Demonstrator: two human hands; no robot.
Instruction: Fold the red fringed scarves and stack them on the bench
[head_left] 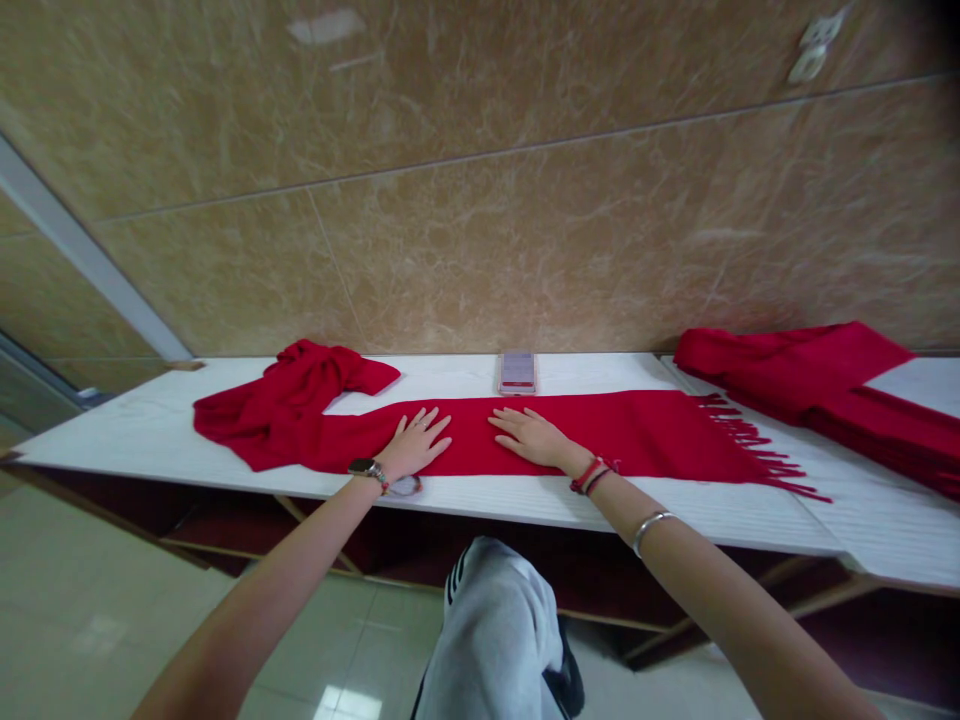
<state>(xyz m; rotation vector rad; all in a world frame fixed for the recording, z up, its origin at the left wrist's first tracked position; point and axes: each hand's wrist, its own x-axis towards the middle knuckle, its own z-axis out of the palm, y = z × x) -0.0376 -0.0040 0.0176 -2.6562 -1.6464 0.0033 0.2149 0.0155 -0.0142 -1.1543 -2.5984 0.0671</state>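
Note:
A red scarf (pixel 637 435) lies lengthwise on the white tabletop (pixel 442 373). Its right part is flat and ends in a fringe, while its left end is bunched in a loose heap. My left hand (pixel 415 443) rests flat on the scarf near the heap, fingers spread. To the right of it, my right hand (pixel 531 438) also lies flat on the cloth with its fingers stretched out. Neither hand grips anything. Between the scarf and the wall, a phone (pixel 517 373) lies with its screen up.
A second red scarf (pixel 795 375) lies folded at the right, beside the fringe. The marbled wall (pixel 487 240) runs along the back edge of the tabletop, with a socket (pixel 816 48) high on the right. Open shelves (pixel 420 545) are under the top, and my knee (pixel 499 610) is in front.

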